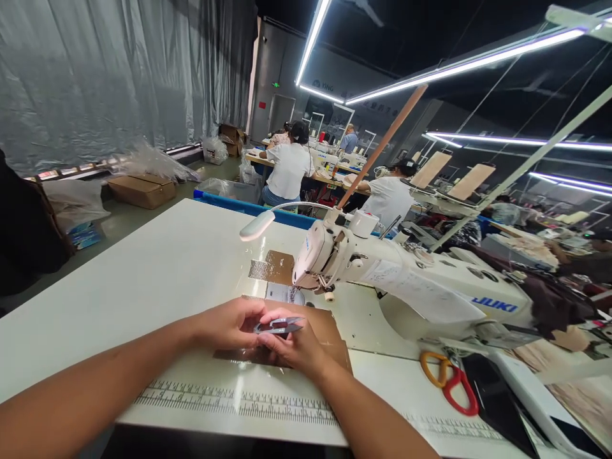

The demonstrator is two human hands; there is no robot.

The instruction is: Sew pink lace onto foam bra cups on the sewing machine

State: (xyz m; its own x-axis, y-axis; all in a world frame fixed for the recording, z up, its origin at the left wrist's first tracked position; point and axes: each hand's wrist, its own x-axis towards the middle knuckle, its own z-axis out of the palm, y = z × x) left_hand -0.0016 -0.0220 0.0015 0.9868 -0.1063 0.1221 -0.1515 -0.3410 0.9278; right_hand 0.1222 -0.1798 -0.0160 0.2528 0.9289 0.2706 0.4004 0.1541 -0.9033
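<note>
Left hand (229, 324) and right hand (299, 349) covered part of brown sheet (329, 328). Snips (280, 327) half hidden by fingers. Scissors (452, 382) blades out of sight at machine (430, 296). Ruler (239, 400) numbers too small.

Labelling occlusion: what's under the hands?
A brown sheet lies flat on the white table under the left hand and right hand, holding thread snips. Its middle is hidden.

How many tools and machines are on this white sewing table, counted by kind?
Grey thread snips, held in the right hand: 1
Orange-and-red-handled scissors: 1
White sewing machine: 1
Total: 3
</note>
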